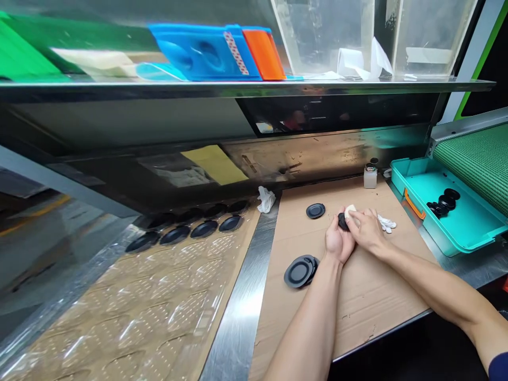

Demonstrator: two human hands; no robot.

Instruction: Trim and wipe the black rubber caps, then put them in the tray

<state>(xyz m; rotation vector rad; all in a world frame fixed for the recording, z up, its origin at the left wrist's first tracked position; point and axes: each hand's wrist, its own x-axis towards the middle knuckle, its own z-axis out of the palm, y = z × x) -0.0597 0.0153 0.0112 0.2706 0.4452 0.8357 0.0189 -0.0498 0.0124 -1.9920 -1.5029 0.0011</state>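
Note:
My left hand (338, 241) is closed around a small black round part (343, 221), palm turned up over the cardboard sheet (373, 286). Pressed to that part is a whitish cloth or pad (350, 211), pinched in the fingers of my right hand (367, 228). Most of the black part is hidden by my fingers. One black disc (315, 211) lies on the cardboard beyond my left hand. Nearer, beside my left forearm, overlap a few more black discs (300, 271). A white glove or crumpled cloth (387, 224) lies just right of my right hand.
A clear blister tray (159, 312) at left holds several black discs (204, 229) in its far rows. At right, a teal bin (472, 227) contains black parts (447, 201) beside a green conveyor belt (476, 153). A small bottle (370, 175) stands behind; a metal shelf (238, 90) crosses above.

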